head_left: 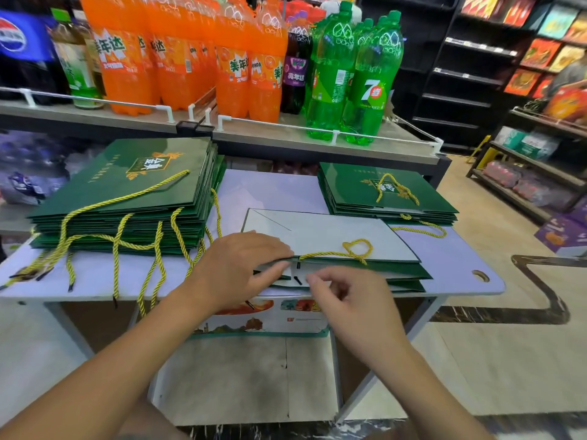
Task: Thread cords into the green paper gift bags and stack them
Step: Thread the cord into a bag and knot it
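Threading a cord end through the top edge of the bag in front of you.

Head view: your left hand [241, 265] presses flat on the open gift bag [333, 239], fingers spread; your right hand [346, 296] pinches narrow, apparently on the black-tipped cord [352, 250] end, though the grip is partly hidden. Tall finished stack [127, 192] sits left on the table [460, 268], a smaller pile [384, 192] behind right. Judged: well underway; a few bags lie under this one.
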A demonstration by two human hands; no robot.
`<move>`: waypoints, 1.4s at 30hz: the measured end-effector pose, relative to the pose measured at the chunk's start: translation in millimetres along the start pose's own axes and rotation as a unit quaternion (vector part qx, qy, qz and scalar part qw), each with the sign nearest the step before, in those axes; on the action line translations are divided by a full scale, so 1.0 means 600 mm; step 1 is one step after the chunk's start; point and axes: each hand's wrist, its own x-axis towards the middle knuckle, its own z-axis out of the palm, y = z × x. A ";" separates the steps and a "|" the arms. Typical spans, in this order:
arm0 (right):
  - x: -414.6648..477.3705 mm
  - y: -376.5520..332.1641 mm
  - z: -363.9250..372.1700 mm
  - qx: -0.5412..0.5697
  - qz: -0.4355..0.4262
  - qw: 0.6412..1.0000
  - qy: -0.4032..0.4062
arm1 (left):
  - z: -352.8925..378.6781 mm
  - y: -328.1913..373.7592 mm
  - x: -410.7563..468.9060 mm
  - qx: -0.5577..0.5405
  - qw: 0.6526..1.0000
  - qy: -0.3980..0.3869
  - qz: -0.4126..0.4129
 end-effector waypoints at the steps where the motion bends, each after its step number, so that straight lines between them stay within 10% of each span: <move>1: -0.003 -0.004 0.012 0.029 0.034 0.999 -0.012 | 0.001 -0.001 -0.001 0.003 1.000 0.008 0.008; 6: 0.006 -0.023 0.051 0.285 0.155 0.946 -0.011 | 0.003 -0.004 -0.003 0.010 0.999 0.030 0.030; 16: 0.022 -0.023 0.070 0.342 0.186 0.921 0.006 | 0.002 -0.005 -0.003 0.037 0.998 0.036 0.048; 33: -0.009 -0.024 0.080 0.241 0.136 0.961 -0.005 | -0.003 -0.006 0.001 0.028 0.998 0.049 0.008; 42: 0.068 -0.026 -0.064 -0.101 -0.080 0.991 0.030 | -0.005 -0.012 0.004 -0.011 0.994 -0.043 -0.099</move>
